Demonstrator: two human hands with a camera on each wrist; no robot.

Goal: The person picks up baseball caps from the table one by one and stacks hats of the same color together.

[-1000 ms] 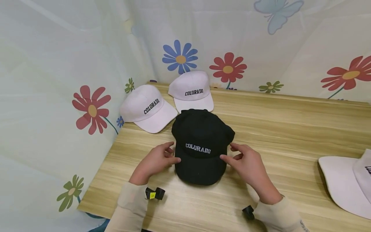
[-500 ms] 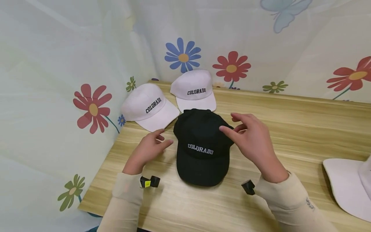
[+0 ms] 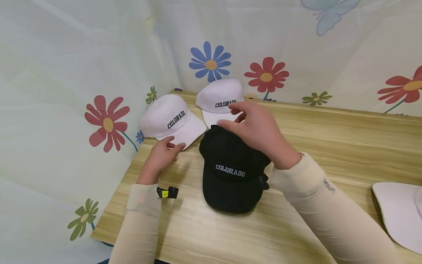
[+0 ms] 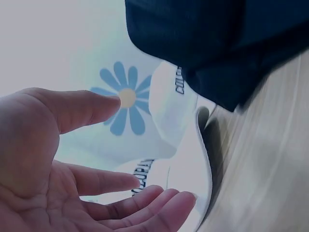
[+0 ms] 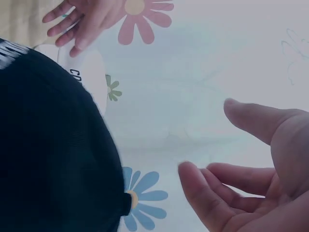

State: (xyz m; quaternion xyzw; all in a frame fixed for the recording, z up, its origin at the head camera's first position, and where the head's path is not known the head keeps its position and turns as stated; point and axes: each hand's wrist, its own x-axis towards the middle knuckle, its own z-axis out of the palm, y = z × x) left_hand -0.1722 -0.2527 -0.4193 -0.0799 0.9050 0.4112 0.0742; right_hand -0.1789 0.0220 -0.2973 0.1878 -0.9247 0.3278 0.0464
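Note:
In the head view a black baseball cap (image 3: 227, 194), lettered COLORADO, lies on the table with its brim toward me. Behind it are two white caps with the same lettering, a left one (image 3: 161, 115) and a back one (image 3: 218, 91). My left hand (image 3: 159, 157) is at the left white cap's brim, fingers loosely bent and holding nothing; contact is unclear. Over the black cap's crown, my right hand (image 3: 258, 126) hovers with thumb and fingers apart, partly covering the back white cap. The right wrist view shows that hand (image 5: 256, 169) holding nothing.
Another white cap (image 3: 395, 212) lies at the right edge of the head view, partly cut off. The wooden table (image 3: 329, 146) meets a flower-printed curtain (image 3: 296, 47) at the back and left. A small black device (image 3: 168, 192) sits at my left wrist.
Both hands have left the black cap's brim sides. My left hand went up and left to the left white cap; my right hand rose over the black cap toward the back one.

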